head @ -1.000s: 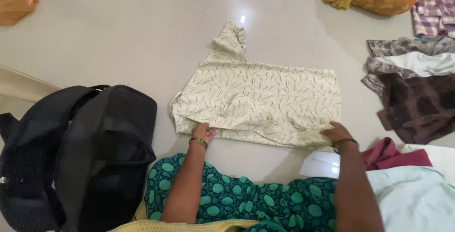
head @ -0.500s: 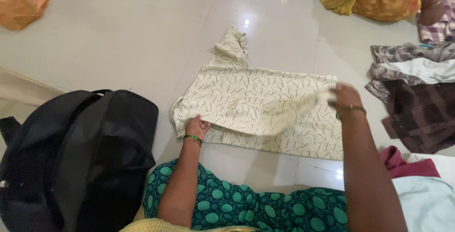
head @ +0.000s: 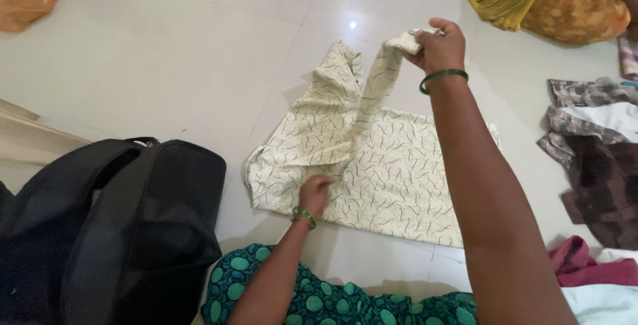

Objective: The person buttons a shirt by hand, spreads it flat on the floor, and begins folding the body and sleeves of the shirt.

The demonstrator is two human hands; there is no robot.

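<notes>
Fingers of the left hand [head: 314, 191] press down on the near edge of a cream patterned garment [head: 392, 172] spread on the tiled floor [head: 173, 52], with a black bag [head: 113, 225] to that hand's left. Farther out, the right hand [head: 438, 46] is raised and closed around a bunched corner of the same garment, lifting a strip of it off the floor. Beyond it lies a yellow-orange cloth bundle [head: 551, 2], and crumpled dark clothes [head: 598, 159] sit off to its right.
</notes>
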